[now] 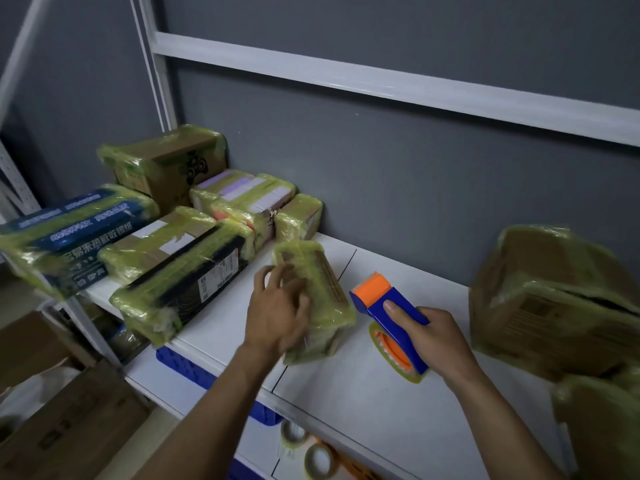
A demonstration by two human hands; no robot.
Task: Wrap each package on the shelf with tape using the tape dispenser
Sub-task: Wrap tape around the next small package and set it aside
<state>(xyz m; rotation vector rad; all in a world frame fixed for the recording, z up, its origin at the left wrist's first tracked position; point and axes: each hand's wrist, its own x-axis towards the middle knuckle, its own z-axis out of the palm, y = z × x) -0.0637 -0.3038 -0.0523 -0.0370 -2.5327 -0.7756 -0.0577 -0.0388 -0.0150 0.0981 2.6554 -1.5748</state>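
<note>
Grey wall (415, 168) behind, white shelf (363, 410) in front w/ the work on it. Right hand (436, 341) has its grip closed round the blue handle of the tape dispenser (375, 303), thumb laid along the top. Dispenser sits on the shelf, orange head pointing away from the person, yellowish tape roll on its near-left side.

Just left of it, not touching, lies the small pkg (325, 289), at a slant and already covered in yellow-green tape. Left hand (277, 313) is over the pkg's left side, fingers spread on top. Its grip is unclear: motion blur, so can't tell if it holds the pkg or only rests on it.

Further left, taped pkgs crowd the shelf end. Long black pkg (183, 285) is nearest, blue-labelled pkg (69, 237) at the far left, brown box (166, 161) at the back by the wall, smaller ones btwn.

Right of the dispenser, well apart, stands a big taped box (554, 292), blurred. Below the shelf: blue crate (180, 365), tape rolls (308, 457) on a lower level, cardboard boxes (69, 427) on the floor at left.
</note>
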